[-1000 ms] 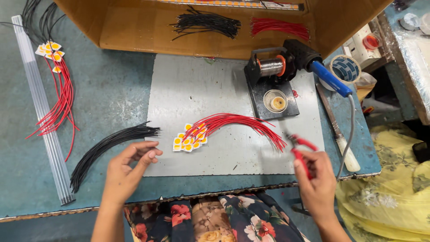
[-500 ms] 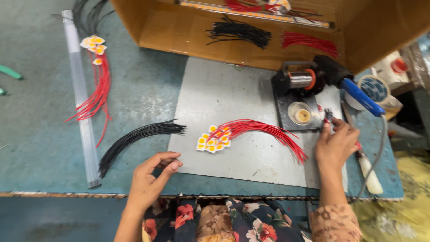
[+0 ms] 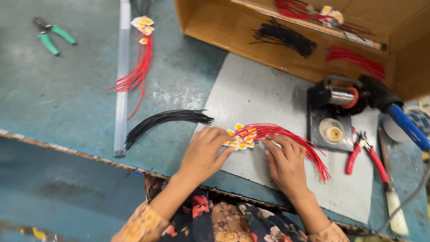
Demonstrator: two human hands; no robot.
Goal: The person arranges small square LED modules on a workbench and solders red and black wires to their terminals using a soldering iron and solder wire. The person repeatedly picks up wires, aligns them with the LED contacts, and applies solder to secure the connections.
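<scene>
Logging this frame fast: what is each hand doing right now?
Left hand: fingertips on the yellow tabs of the red wire bundle; grip unclear.
Right hand: open, fingers resting on the same bundle.

Bright even light, soft shadows, slight motion blur

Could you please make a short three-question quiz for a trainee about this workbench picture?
1. True or false: the red-handled pliers are in the right hand.
2. What do both hands touch? A) the black wire bundle B) the red wires with yellow pieces C) the green-handled pliers
3. On what surface do the hands work?

Key:
1. False; the pliers lie on the table beside the right hand.
2. B; the left hand is at the yellow pieces.
3. On the grey mat.
</scene>
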